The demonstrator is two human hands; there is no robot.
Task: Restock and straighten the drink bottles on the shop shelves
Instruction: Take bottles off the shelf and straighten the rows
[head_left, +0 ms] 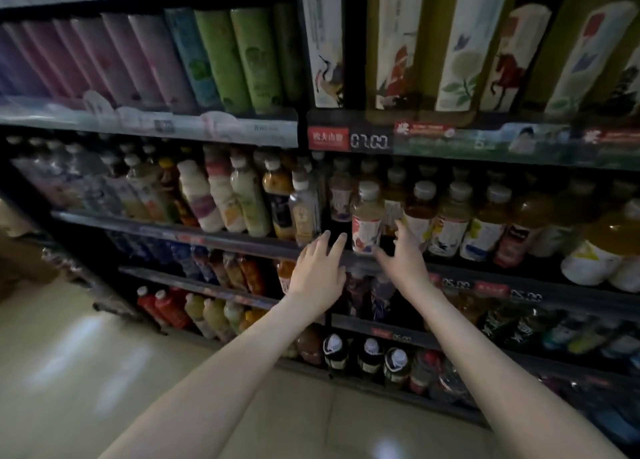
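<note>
Both my hands reach to the middle shelf (214, 234) of drink bottles. My left hand (320, 266) is spread with straight fingers at the shelf's front edge, below a clear bottle with a yellow label (304, 213). My right hand (403, 254) has its fingers spread just right of a pale tea bottle with a white and red label (367, 221); thumb and fingers sit near its base without closing round it. A dark gap lies between the two bottles. More tea bottles (450, 221) stand in a row to the right.
The top shelf carries tall purple, blue and green cans (221, 60) on the left and large tea bottles (460, 50) on the right. Price tags (349, 140) line the shelf fronts. Lower shelves hold several bottles (370, 354). Pale floor (69, 372) spreads at the lower left.
</note>
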